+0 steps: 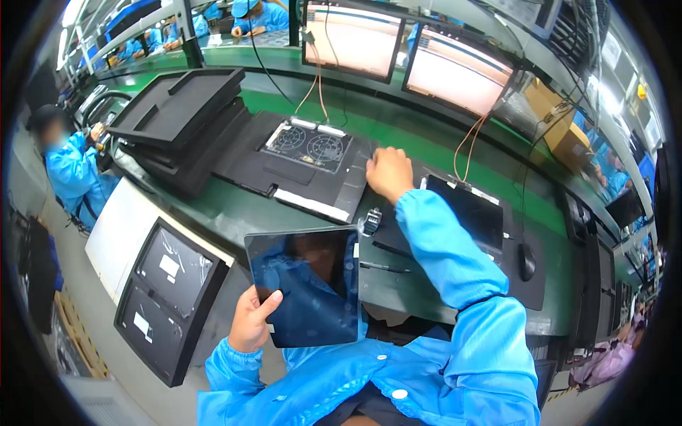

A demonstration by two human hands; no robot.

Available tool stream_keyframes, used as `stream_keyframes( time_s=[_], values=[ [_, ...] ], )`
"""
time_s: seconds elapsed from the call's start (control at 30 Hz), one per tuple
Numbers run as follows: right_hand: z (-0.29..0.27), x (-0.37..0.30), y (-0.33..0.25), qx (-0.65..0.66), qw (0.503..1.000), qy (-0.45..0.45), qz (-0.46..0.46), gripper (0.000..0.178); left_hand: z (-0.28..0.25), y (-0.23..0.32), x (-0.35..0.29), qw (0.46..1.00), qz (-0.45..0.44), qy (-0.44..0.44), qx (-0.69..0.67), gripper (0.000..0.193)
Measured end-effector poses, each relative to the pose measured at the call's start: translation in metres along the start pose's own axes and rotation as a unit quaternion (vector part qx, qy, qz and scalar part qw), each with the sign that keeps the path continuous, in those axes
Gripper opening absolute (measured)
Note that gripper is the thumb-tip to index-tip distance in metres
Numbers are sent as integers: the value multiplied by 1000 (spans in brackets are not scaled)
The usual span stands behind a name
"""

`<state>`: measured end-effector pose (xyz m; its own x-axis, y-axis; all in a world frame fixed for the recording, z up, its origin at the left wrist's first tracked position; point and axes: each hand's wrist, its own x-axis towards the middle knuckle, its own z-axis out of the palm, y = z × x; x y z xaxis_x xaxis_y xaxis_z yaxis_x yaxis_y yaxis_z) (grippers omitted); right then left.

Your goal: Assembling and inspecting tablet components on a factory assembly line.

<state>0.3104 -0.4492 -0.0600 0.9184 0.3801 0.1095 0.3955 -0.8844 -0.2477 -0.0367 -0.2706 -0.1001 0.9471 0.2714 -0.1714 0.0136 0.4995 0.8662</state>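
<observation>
Two hands at work: your left hand (249, 323) grips a dark glossy panel (316, 287) by its left edge, thumb pressed on the face, the other fingers out of sight behind. That panel tilts in front of your chest, at the near edge of the green bench (284, 219), reflections sliding over its surface. Out goes your right arm across the bench, and your right hand (391, 172) sits at the right end of a black fixture (238, 162), fingers curled in; whether they hold anything, you can't tell from here. On that fixture lies a panel with two circular patterns (307, 145). Just below your right hand stands a small counter (371, 221), with a pen (386, 268) nearer you. To the right, a dark screen (465, 206) lies flat, partly behind your sleeve, and farther right rests a black mouse (526, 261).
</observation>
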Motion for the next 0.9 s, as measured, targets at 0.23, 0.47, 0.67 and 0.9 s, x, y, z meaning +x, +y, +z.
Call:
stream_keyframes(
  time_s=[0.23,0.47,0.67,0.9],
  values=[
    [-84,-138,-36,580,792,-109,-160,15,-1,-15,-11,996,-56,-27,65,18],
    [-77,-181,-17,552,812,-117,-150,16,3,-30,-12,975,-26,-95,201,22],
    [-80,-194,-7,554,818,-110,-112,18,8,-35,-13,967,-20,-110,227,22],
    [-75,-196,-5,536,826,-104,-139,19,14,-33,-12,965,-23,-106,237,22]
  ],
)
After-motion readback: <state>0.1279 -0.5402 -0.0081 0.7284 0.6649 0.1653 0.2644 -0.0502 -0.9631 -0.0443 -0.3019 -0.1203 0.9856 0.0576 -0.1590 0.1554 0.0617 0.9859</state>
